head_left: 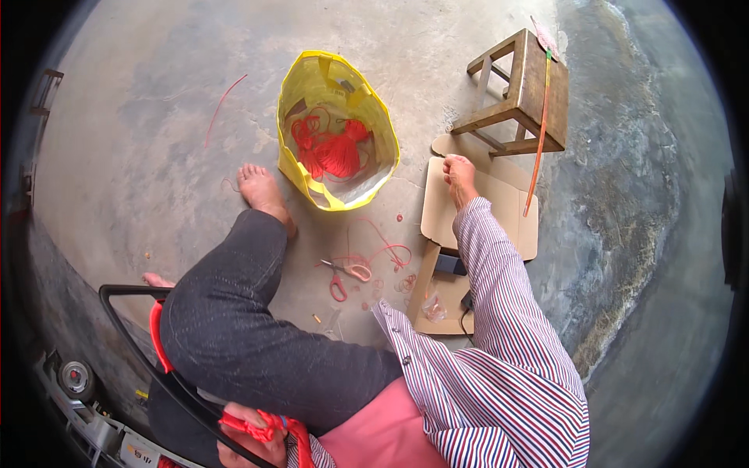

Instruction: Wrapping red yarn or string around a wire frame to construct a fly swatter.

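Note:
My left hand (pixel 251 441), at the lower edge, is closed around a bunch of red cord (pixel 269 425) beside a black tubular frame (pixel 125 290). The frame crosses in front of the fingers, so part of the grip is hidden. A red band (pixel 160 337) wraps the frame farther up. My right hand (pixel 459 170) reaches out over the raised flap of an open cardboard box (pixel 439 204). Its fingers are curled in, and whatever they may hold I cannot make out.
A yellow bag (pixel 338 204) with red cord bundles (pixel 337 156) stands ahead. Scissors (pixel 343 271), loose red cord (pixel 394 251) and small rings lie on the floor. A wooden stool (pixel 546 105) carries a long, thin orange strip (pixel 541 140). The box contains a dark object (pixel 450 264).

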